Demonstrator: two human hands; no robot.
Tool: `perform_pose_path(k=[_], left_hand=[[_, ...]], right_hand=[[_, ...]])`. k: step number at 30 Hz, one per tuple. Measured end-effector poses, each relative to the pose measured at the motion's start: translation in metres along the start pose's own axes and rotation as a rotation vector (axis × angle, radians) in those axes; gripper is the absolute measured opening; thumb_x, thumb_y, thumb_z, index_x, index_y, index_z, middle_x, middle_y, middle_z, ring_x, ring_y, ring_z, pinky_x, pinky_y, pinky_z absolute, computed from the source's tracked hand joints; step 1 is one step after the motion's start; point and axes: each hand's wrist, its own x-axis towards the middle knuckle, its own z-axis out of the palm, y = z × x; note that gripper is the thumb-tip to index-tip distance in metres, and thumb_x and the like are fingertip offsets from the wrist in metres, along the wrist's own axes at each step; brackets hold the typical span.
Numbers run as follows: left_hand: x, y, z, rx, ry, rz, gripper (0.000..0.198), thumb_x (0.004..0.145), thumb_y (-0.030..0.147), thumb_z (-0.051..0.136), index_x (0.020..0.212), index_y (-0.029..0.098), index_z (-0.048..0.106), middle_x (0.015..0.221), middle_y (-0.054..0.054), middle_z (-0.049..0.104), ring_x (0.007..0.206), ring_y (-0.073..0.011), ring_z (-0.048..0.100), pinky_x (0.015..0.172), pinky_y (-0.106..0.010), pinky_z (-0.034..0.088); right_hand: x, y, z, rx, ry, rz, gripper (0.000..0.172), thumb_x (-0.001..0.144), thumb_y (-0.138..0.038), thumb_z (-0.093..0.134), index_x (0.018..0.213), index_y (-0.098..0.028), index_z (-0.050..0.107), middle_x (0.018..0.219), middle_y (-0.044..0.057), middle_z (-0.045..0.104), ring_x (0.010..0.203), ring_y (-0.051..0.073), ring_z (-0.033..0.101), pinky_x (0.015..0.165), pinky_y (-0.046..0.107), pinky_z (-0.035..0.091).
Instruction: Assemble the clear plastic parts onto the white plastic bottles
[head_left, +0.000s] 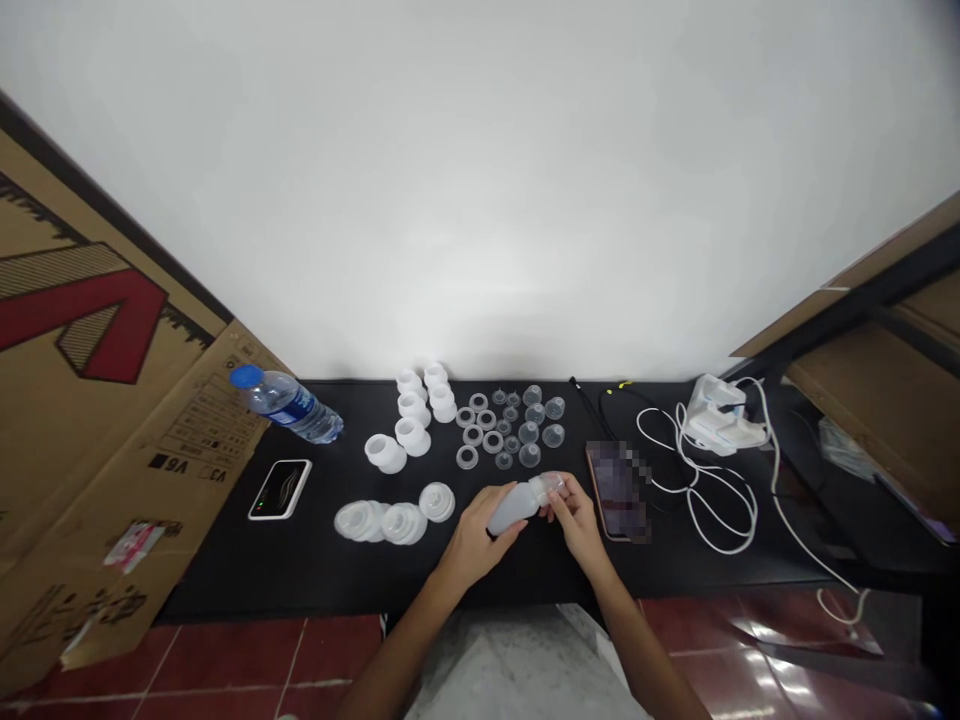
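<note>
Both my hands are over the near edge of a black table (225, 570). My left hand (472, 540) grips the wide end of a frosted silicone bottle-shaped part (514, 508). My right hand (577, 520) pinches its transparent plastic neck (549, 487). Just beyond my hands lie rows of small transparent silicone rings (484, 425) and cups. To the left stand white plastic funnel-shaped parts (412, 420), with stacked translucent discs (375, 520) nearer me. A phone with a blurred screen (616, 490) lies just right of my right hand.
A water bottle with a blue cap (285, 405) lies at the table's far left, near a white-framed black device (280, 490). White cables and a white charger (716, 415) sit on the right. Cardboard sheets (97, 380) lean at the left, and a red tiled floor (225, 665) lies below.
</note>
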Motion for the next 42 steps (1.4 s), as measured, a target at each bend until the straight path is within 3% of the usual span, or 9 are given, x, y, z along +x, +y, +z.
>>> perform_pose_path(k=[5, 12, 19, 22, 27, 30, 33, 38, 42], left_hand=[[-0.001, 0.003, -0.001, 0.058, 0.012, 0.033, 0.051, 0.105, 0.03, 0.068, 0.156, 0.03, 0.059, 0.14, -0.012, 0.071, 0.131, -0.0304, 0.068, 0.113, -0.05, 0.058], [-0.002, 0.004, 0.0, 0.132, 0.013, 0.07, 0.054, 0.107, 0.027, 0.066, 0.159, 0.031, 0.054, 0.143, -0.011, 0.069, 0.131, -0.0307, 0.065, 0.115, -0.053, 0.055], [-0.005, 0.006, -0.001, 0.079, -0.03, 0.042, 0.058, 0.105, 0.032, 0.071, 0.159, 0.034, 0.052, 0.143, -0.009, 0.068, 0.132, -0.0284, 0.065, 0.114, -0.048, 0.057], [-0.004, 0.004, 0.0, 0.076, -0.038, 0.049, 0.057, 0.105, 0.031, 0.071, 0.159, 0.033, 0.053, 0.142, -0.009, 0.068, 0.132, -0.0284, 0.066, 0.114, -0.048, 0.057], [-0.006, 0.003, 0.001, 0.099, -0.021, 0.089, 0.056, 0.107, 0.03, 0.069, 0.159, 0.033, 0.052, 0.141, -0.009, 0.069, 0.129, -0.0286, 0.066, 0.112, -0.05, 0.058], [-0.006, 0.008, -0.001, 0.08, -0.037, 0.077, 0.054, 0.106, 0.033, 0.07, 0.157, 0.033, 0.054, 0.14, -0.008, 0.07, 0.13, -0.0285, 0.066, 0.112, -0.049, 0.058], [-0.004, 0.014, -0.005, 0.04, -0.048, 0.049, 0.053, 0.105, 0.033, 0.071, 0.155, 0.033, 0.054, 0.14, -0.008, 0.069, 0.13, -0.028, 0.066, 0.112, -0.047, 0.057], [-0.001, 0.014, -0.006, -0.038, -0.07, -0.011, 0.052, 0.104, 0.035, 0.073, 0.152, 0.033, 0.056, 0.139, -0.007, 0.068, 0.129, -0.0269, 0.066, 0.112, -0.044, 0.055], [0.0, 0.012, -0.007, -0.083, -0.053, -0.051, 0.05, 0.102, 0.036, 0.074, 0.149, 0.03, 0.058, 0.134, -0.006, 0.069, 0.123, -0.0256, 0.068, 0.106, -0.04, 0.056]], right_hand=[[0.002, 0.001, -0.006, 0.024, -0.083, 0.028, 0.045, 0.1, -0.066, 0.068, 0.109, -0.022, 0.067, 0.077, 0.003, 0.075, 0.061, 0.022, 0.072, 0.056, 0.033, 0.059], [-0.004, 0.007, 0.002, 0.014, 0.02, 0.016, 0.04, 0.102, -0.064, 0.066, 0.098, -0.025, 0.06, 0.066, -0.002, 0.066, 0.054, 0.02, 0.066, 0.054, 0.031, 0.057], [-0.004, 0.003, -0.009, -0.011, -0.008, 0.009, 0.047, 0.097, -0.059, 0.076, 0.127, -0.023, 0.07, 0.11, 0.012, 0.081, 0.09, 0.028, 0.078, 0.073, 0.036, 0.065], [-0.003, 0.004, -0.012, 0.005, -0.015, 0.055, 0.044, 0.095, -0.06, 0.078, 0.117, -0.021, 0.075, 0.106, 0.011, 0.081, 0.079, 0.025, 0.075, 0.069, 0.035, 0.063], [-0.005, 0.005, -0.006, 0.079, 0.057, 0.136, 0.043, 0.09, -0.06, 0.084, 0.103, -0.02, 0.075, 0.079, 0.003, 0.074, 0.062, 0.02, 0.067, 0.063, 0.031, 0.058], [-0.009, 0.006, -0.006, 0.123, 0.071, 0.132, 0.044, 0.086, -0.06, 0.088, 0.102, -0.02, 0.075, 0.088, 0.005, 0.075, 0.073, 0.021, 0.069, 0.067, 0.03, 0.057], [-0.015, 0.007, -0.008, 0.219, 0.012, 0.16, 0.049, 0.086, -0.057, 0.089, 0.116, -0.021, 0.076, 0.101, 0.006, 0.077, 0.083, 0.022, 0.069, 0.075, 0.031, 0.057], [-0.018, -0.001, -0.01, 0.29, -0.028, 0.221, 0.044, 0.091, -0.049, 0.087, 0.124, -0.022, 0.076, 0.09, 0.003, 0.073, 0.072, 0.018, 0.063, 0.073, 0.03, 0.055], [-0.013, -0.013, -0.009, 0.28, -0.051, 0.226, 0.049, 0.09, -0.049, 0.087, 0.129, -0.023, 0.074, 0.106, 0.007, 0.077, 0.074, 0.018, 0.064, 0.074, 0.03, 0.056]])
